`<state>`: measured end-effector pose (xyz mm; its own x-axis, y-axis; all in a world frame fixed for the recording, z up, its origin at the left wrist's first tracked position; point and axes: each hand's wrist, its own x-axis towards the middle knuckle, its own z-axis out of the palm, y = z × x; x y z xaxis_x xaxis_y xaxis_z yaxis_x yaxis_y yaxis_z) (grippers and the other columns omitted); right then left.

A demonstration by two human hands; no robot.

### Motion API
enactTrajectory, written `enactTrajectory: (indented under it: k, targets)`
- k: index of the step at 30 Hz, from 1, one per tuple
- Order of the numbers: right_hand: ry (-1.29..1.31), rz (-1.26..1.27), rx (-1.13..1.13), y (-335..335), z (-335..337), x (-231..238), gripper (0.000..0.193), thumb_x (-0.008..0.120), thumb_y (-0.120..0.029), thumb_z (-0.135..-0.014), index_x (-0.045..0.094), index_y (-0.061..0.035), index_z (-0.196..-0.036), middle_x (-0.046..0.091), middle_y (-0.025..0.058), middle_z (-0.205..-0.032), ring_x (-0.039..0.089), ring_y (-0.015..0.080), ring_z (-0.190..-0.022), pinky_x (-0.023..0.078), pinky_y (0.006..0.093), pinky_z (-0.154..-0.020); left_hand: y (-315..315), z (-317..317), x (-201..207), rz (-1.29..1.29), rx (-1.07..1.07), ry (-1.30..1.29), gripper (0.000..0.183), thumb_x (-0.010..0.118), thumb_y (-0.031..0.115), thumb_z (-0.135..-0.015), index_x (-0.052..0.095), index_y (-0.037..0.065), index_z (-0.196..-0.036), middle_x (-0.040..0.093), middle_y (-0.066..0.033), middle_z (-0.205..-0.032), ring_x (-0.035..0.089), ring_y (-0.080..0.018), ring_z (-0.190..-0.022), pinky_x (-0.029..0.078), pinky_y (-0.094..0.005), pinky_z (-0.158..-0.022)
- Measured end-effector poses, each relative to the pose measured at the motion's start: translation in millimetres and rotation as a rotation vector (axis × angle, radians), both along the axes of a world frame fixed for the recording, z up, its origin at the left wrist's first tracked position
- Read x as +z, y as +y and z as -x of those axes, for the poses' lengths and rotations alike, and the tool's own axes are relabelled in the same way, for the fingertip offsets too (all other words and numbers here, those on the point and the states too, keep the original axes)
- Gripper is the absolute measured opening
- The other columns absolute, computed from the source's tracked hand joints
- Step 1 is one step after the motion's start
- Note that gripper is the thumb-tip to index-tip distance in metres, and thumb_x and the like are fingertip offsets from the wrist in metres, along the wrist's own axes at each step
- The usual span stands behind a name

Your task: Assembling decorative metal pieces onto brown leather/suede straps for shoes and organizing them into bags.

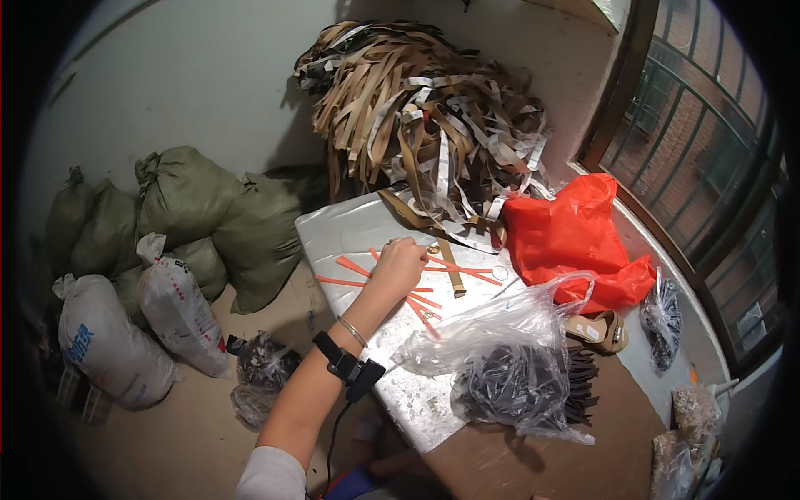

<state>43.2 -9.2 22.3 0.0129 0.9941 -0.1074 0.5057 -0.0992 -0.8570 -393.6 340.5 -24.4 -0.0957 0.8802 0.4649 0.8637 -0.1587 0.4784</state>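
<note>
Head view: slim, flat, orange-red strips [353, 266].

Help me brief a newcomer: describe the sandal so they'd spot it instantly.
Find the red bag near the window. Below it in the picture, right of the clear plastic bag, lies the brown sandal, the only shoe among those bags.

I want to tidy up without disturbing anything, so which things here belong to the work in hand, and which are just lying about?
Likely in the work:
orange-red strips, spread around the left hand
tan strap, just right of that hand

Probably just lying about:
red plastic bag
sandal
green sacks
</note>
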Motion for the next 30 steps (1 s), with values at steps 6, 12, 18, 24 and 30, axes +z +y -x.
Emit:
enactTrajectory:
  k: [6,12,18,24,30]
  targets:
    - [-0.164,-0.167,-0.044,-13.2,11.4,-21.9,0.020,0.058,0.001,-0.092,0.070,0.0004,-0.109,0.062,0.0175,-0.124,0.061,0.0293,-0.114,0.050,0.0379,-0.097,5.0,5.4,-11.3,-0.019,0.089,-0.126,0.009,0.069,0.008,-0.080,0.073,0.002,-0.086,0.064,-0.0172,-0.090,0.061,-0.0339,-0.093,0.048,-0.0427,-0.087]
    - [-0.290,-0.294,-0.072,-12.2,19.4,-27.2,0.025,0.054,0.012,-0.084,0.070,0.0009,-0.099,0.063,0.0200,-0.120,0.064,0.0330,-0.106,0.052,0.0389,-0.095,-52.2,59.4,27.5,0.281,0.036,-0.080,0.009,0.074,0.009,-0.079,0.071,0.001,-0.082,0.068,-0.0151,-0.086,0.067,-0.0306,-0.083,0.052,-0.0385,-0.075]
    - [-0.315,-0.309,-0.055,-7.4,23.3,-25.3,0.023,0.054,0.012,-0.084,0.069,0.0021,-0.098,0.062,0.0209,-0.118,0.064,0.0335,-0.105,0.053,0.0389,-0.093,-78.0,80.5,19.0,0.474,0.050,-0.148,0.017,0.077,0.015,-0.078,0.069,-0.001,-0.080,0.069,-0.0136,-0.077,0.067,-0.0244,-0.073,0.051,-0.0348,-0.067]
    - [-0.304,-0.387,-0.087,-7.5,14.9,-25.7,0.019,0.057,0.008,-0.085,0.070,0.0020,-0.097,0.063,0.0206,-0.119,0.064,0.0339,-0.104,0.052,0.0397,-0.091,-58.1,68.5,29.9,0.325,0.262,-0.132,0.017,0.063,0.015,-0.086,0.068,-0.001,-0.085,0.065,-0.0200,-0.080,0.064,-0.0303,-0.077,0.050,-0.0402,-0.070]
    - [-0.228,-0.428,0.003,-0.5,-23.7,17.9,0.025,0.064,-0.007,-0.084,0.073,-0.0073,-0.108,0.066,0.0156,-0.112,0.067,0.0288,-0.100,0.056,0.0360,-0.087,-40.0,150.1,-51.5,-0.051,0.115,-0.039,0.013,0.064,0.005,-0.089,0.062,-0.004,-0.098,0.065,-0.0149,-0.095,0.063,-0.0270,-0.089,0.050,-0.0349,-0.081]
